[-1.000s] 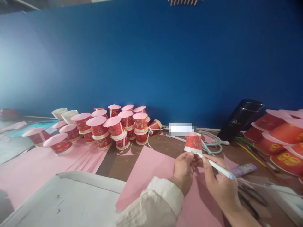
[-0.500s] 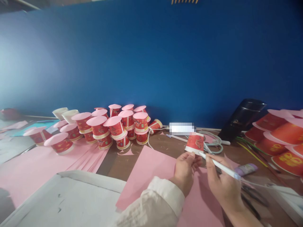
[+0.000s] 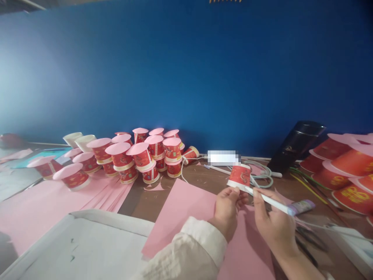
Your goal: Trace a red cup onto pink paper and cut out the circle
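Note:
My left hand (image 3: 230, 210) grips a red paper cup (image 3: 240, 175) by its pale rim, which faces me. The cup is upside down or tilted, with a dark printed figure on its side. In my right hand (image 3: 275, 223) is a white pen-like stick (image 3: 272, 202) with a pale blue end; its tip is at the cup's rim, beside my left fingers. Beneath both hands lies a pink paper sheet (image 3: 186, 206). Whether the tip touches the rim, I cannot tell.
Stacked red cups with pink discs (image 3: 138, 155) stand on the left, and more cups (image 3: 346, 163) on the right. A black bottle (image 3: 295, 147), coiled white cable (image 3: 271, 179), glue stick (image 3: 304, 207) and scissors (image 3: 311, 239) lie around. A white tray (image 3: 110, 249) is at the front left.
The pen-like stick's rear end has shifted slightly left in my right hand. My left hand and the cup keep nearly the same place; the whole view has moved a little.

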`<state>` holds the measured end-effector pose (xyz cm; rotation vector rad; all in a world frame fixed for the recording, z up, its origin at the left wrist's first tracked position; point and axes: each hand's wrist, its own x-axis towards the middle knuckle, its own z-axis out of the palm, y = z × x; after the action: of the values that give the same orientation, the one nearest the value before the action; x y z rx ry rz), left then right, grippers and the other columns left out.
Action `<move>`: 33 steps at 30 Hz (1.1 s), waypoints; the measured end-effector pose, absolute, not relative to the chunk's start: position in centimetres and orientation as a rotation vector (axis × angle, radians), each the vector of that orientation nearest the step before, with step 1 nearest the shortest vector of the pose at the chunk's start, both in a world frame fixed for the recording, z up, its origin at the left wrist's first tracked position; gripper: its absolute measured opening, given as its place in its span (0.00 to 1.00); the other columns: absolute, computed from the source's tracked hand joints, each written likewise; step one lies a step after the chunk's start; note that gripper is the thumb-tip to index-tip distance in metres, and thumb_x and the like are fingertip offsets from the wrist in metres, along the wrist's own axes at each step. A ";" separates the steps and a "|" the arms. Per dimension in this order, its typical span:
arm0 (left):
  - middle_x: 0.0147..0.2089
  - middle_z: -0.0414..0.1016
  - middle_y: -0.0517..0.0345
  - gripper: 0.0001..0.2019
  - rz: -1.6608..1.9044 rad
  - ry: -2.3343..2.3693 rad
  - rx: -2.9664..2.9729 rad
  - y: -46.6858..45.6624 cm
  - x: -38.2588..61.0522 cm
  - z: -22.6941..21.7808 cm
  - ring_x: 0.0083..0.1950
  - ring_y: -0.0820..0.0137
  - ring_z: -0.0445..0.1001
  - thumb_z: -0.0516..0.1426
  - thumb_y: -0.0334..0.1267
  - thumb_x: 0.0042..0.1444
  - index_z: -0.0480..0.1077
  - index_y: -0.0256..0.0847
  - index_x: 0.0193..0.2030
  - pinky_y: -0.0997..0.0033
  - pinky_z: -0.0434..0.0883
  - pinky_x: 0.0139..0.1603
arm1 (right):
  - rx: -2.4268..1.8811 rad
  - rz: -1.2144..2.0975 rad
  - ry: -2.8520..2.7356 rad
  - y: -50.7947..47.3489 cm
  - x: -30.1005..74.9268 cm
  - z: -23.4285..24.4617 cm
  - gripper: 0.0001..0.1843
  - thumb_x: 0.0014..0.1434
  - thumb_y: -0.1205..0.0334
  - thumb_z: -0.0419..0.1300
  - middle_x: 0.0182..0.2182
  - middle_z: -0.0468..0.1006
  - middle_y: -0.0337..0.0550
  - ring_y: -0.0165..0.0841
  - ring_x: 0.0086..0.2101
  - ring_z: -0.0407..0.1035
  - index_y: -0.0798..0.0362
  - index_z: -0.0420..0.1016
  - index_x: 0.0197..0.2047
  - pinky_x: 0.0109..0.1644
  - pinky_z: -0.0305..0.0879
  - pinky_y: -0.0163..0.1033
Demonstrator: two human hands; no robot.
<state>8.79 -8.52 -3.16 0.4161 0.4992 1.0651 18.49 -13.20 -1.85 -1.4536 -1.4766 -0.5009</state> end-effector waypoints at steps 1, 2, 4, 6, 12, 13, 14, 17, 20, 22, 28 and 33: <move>0.26 0.72 0.55 0.21 1.069 0.503 0.413 -8.5 8.8 -3.1 0.31 0.72 0.71 0.72 0.48 0.37 0.70 0.35 0.27 0.68 0.66 0.42 | -1.453 -0.495 -1.480 -13.2 18.5 -1.9 0.13 0.67 0.56 0.53 0.32 0.79 0.48 0.37 0.33 0.74 0.54 0.74 0.41 0.38 0.69 0.39; 0.26 0.72 0.55 0.21 1.073 0.501 0.411 -8.6 8.7 -3.1 0.31 0.72 0.71 0.72 0.48 0.36 0.70 0.35 0.26 0.68 0.66 0.42 | -1.448 -0.482 -1.494 -13.2 18.5 -1.9 0.12 0.67 0.56 0.53 0.31 0.79 0.47 0.37 0.32 0.74 0.54 0.74 0.41 0.37 0.69 0.39; 0.26 0.71 0.56 0.21 1.075 0.485 0.417 -8.6 8.7 -3.0 0.31 0.72 0.70 0.72 0.48 0.37 0.70 0.35 0.26 0.68 0.66 0.41 | -1.425 -0.451 -1.525 -13.3 18.5 -1.9 0.12 0.67 0.56 0.53 0.32 0.79 0.47 0.37 0.33 0.75 0.53 0.74 0.41 0.38 0.69 0.39; 0.26 0.71 0.56 0.21 1.073 0.474 0.430 -8.7 8.7 -2.9 0.30 0.72 0.70 0.72 0.49 0.37 0.70 0.35 0.26 0.68 0.65 0.40 | -1.406 -0.431 -1.547 -13.3 18.5 -1.9 0.12 0.67 0.56 0.53 0.34 0.80 0.47 0.37 0.34 0.75 0.53 0.74 0.43 0.40 0.69 0.40; 0.26 0.71 0.56 0.21 1.074 0.503 0.466 -8.5 8.9 -3.3 0.29 0.73 0.69 0.71 0.50 0.38 0.69 0.35 0.26 0.68 0.65 0.40 | -1.436 -0.464 -1.530 -13.3 18.3 -2.0 0.12 0.67 0.56 0.53 0.32 0.79 0.47 0.37 0.33 0.74 0.54 0.74 0.41 0.39 0.69 0.40; 0.26 0.71 0.56 0.21 1.079 0.507 0.473 -8.5 8.9 -3.4 0.29 0.74 0.69 0.70 0.50 0.39 0.69 0.35 0.26 0.68 0.65 0.41 | -1.439 -0.468 -1.530 -13.3 18.3 -2.1 0.12 0.67 0.56 0.53 0.33 0.79 0.48 0.37 0.33 0.74 0.54 0.74 0.42 0.40 0.69 0.40; 0.26 0.71 0.56 0.21 1.081 0.511 0.483 -8.5 9.0 -3.5 0.29 0.74 0.69 0.70 0.50 0.39 0.69 0.35 0.26 0.68 0.65 0.40 | -1.439 -0.471 -1.530 -13.2 18.2 -2.1 0.12 0.67 0.56 0.53 0.33 0.79 0.48 0.38 0.34 0.74 0.54 0.74 0.42 0.40 0.69 0.41; 0.25 0.70 0.57 0.21 1.075 0.537 0.515 -8.5 9.0 -3.7 0.27 0.75 0.67 0.69 0.51 0.41 0.69 0.35 0.27 0.70 0.65 0.36 | -1.424 -0.472 -1.544 -13.2 18.1 -2.1 0.12 0.67 0.57 0.53 0.32 0.79 0.47 0.37 0.33 0.74 0.54 0.74 0.42 0.39 0.68 0.40; 0.25 0.71 0.58 0.20 1.075 0.513 0.464 -8.5 8.9 -3.6 0.27 0.75 0.68 0.70 0.49 0.41 0.69 0.35 0.26 0.72 0.65 0.35 | -1.400 -0.463 -1.542 -13.4 18.3 -1.9 0.11 0.67 0.58 0.54 0.32 0.78 0.46 0.36 0.33 0.74 0.54 0.74 0.41 0.39 0.68 0.40; 0.28 0.73 0.56 0.20 1.075 0.478 0.378 -8.5 8.7 -3.4 0.31 0.74 0.71 0.71 0.46 0.39 0.70 0.34 0.28 0.72 0.68 0.40 | -1.398 -0.480 -1.472 -13.5 18.4 -1.7 0.10 0.66 0.59 0.54 0.33 0.78 0.47 0.36 0.35 0.74 0.55 0.74 0.41 0.41 0.69 0.40; 0.30 0.74 0.54 0.16 1.048 0.435 0.258 -8.5 8.2 -3.1 0.35 0.73 0.73 0.72 0.40 0.41 0.72 0.33 0.30 0.72 0.70 0.44 | -1.401 -0.503 -1.410 -13.5 18.6 -1.5 0.09 0.66 0.60 0.54 0.34 0.78 0.48 0.37 0.36 0.74 0.55 0.73 0.41 0.41 0.69 0.40; 0.30 0.75 0.53 0.15 1.040 0.417 0.285 -8.6 8.2 -3.0 0.36 0.72 0.74 0.71 0.39 0.42 0.72 0.34 0.29 0.71 0.70 0.45 | -1.369 -0.469 -1.479 -13.4 18.2 -1.5 0.08 0.66 0.61 0.55 0.33 0.78 0.46 0.35 0.34 0.73 0.55 0.73 0.41 0.39 0.69 0.38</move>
<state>8.18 -8.58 -3.04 0.2849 0.4169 1.0399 18.17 -13.39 -1.46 -1.3691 -1.4794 -0.4694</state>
